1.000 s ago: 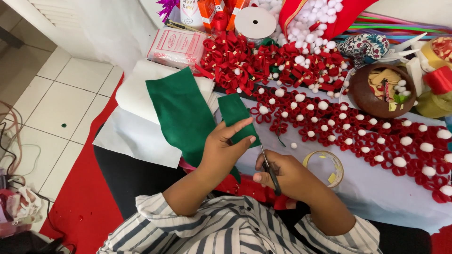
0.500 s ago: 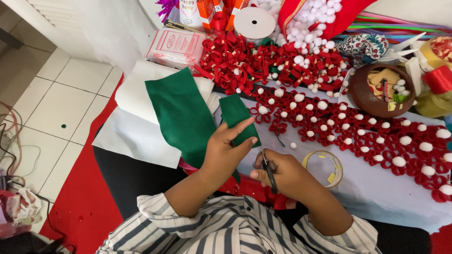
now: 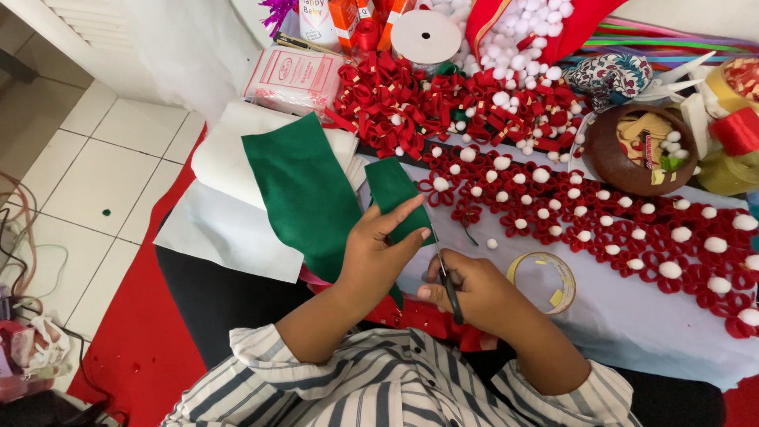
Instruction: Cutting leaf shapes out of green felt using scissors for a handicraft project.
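A: Head view. Your left hand (image 3: 378, 255) pinched the small green felt piece (image 3: 393, 192), thumb on top and fingers beneath, holding it up off the table. Where sat the blades?

B: Your right hand (image 3: 474, 294) was closed around the scissors (image 3: 449, 286), at about 4 o'clock from the felt. The blades pointed toward 12 and met the piece's lower edge, just beside your left fingertips; how far they gaped could not be told.

A: And round about?

B: The large green felt sheet (image 3: 299, 190) lay at 9 o'clock from the piece, over white fabric (image 3: 225, 162). A tape roll (image 3: 542, 281) sat at 3 o'clock of your right hand. Red ribbon flowers (image 3: 601, 225) with white pompoms ran from 1 to 3 o'clock.

A: Risk?

B: As a judgement: the blades stood very near your left fingers, so a nick was possible. The limp felt might also have folded between the blades and cut crooked.
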